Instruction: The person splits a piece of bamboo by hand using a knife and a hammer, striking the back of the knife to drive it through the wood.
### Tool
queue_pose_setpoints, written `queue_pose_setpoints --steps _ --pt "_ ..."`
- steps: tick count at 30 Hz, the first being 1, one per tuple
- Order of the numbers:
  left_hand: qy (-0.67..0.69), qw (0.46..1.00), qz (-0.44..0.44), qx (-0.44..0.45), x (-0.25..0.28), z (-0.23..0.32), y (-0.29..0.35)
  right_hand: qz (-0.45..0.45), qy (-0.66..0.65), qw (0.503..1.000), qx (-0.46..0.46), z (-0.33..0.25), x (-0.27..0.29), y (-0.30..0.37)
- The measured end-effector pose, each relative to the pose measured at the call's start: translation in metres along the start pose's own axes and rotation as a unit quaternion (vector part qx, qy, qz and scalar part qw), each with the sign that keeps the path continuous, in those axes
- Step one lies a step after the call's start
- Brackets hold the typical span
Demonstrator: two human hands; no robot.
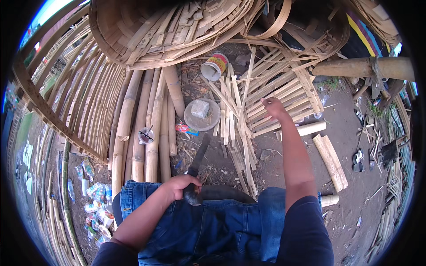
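Note:
My left hand [181,186] is wrapped round the dark handle of a machete [199,153], low over my jeans. The dark blade points up and away, toward a round grey slab [190,123] with a pale stone block [200,109] on it. My right hand [274,108] reaches forward on the right, over a frame of bamboo slats [284,95]. Its fingers are partly bent, with a gap between them and the thumb, and I see nothing in it. Loose split bamboo strips [230,111] lie in a pile between the slab and the frame.
Bamboo poles [153,119] lie to the left, with a cup [145,135] on them. Beyond stands a slatted bamboo panel [84,93]. Large woven baskets [177,35] and a bucket [214,66] are ahead. Cut bamboo pieces [330,162] lie right; plastic litter [100,204] lies left.

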State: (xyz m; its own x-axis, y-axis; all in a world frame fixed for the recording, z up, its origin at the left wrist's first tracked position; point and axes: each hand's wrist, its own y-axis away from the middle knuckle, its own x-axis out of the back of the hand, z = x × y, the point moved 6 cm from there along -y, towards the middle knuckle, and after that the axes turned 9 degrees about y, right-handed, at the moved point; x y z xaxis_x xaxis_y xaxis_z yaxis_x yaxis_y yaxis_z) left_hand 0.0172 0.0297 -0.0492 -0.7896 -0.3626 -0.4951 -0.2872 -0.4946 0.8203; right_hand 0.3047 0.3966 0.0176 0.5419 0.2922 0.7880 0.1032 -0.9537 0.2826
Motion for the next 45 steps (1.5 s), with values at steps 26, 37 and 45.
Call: queue_pose_setpoints --steps 26,37,45 --pt "-0.039 0.993 0.106 0.027 -0.088 0.001 0.026 0.026 -0.291 0.826 -0.482 0.538 -0.109 0.501" --pt "0.023 0.999 0.034 0.016 -0.143 -0.003 -0.011 0.049 -0.029 0.896 -0.44 0.486 -0.177 0.366" --pt "0.005 0.998 0.059 0.023 -0.139 -0.012 -0.018 0.121 -0.034 0.862 -0.49 0.483 -0.176 0.345"
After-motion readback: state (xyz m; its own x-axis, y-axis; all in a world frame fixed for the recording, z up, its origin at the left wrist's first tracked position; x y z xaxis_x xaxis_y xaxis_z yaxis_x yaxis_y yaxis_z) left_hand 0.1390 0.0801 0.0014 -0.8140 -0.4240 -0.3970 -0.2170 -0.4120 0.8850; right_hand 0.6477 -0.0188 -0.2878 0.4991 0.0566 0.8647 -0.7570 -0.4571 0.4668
